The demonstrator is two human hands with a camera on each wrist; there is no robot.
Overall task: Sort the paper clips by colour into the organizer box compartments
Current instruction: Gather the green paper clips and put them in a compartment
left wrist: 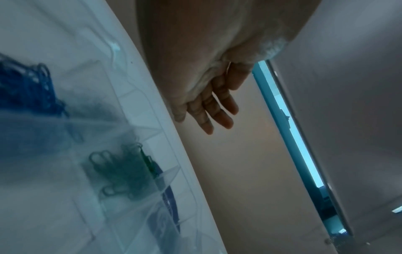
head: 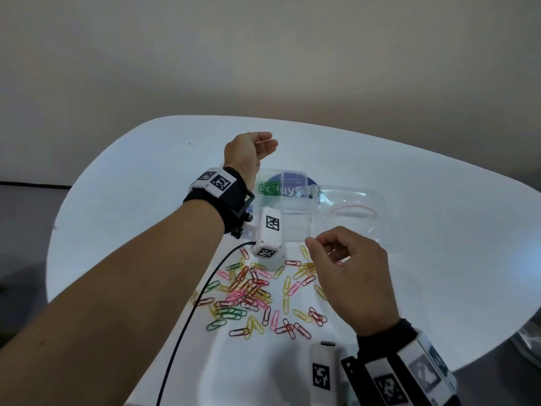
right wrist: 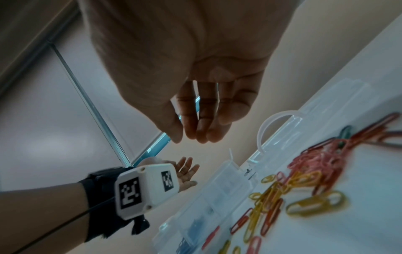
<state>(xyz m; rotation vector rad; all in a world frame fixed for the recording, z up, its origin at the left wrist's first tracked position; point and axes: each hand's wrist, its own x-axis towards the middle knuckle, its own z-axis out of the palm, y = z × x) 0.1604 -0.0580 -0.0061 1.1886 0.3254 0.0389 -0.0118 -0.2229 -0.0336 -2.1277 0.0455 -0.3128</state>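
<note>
there, glossy wire paper clips point(head: 251, 291) beside clear plastic organizer box point(head: 295, 200).

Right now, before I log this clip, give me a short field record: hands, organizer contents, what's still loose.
left hand: raised above the far side of the box, fingers straight, holding nothing
right hand: lifted over the pile, fingers loosely curled; no clip visible in them
clear plastic organizer box: lid open, on the white table
sorted so far: green paper clips in a far compartment; blue paper clips in another
unsorted: pile of mixed loose paper clips beside the box
</note>
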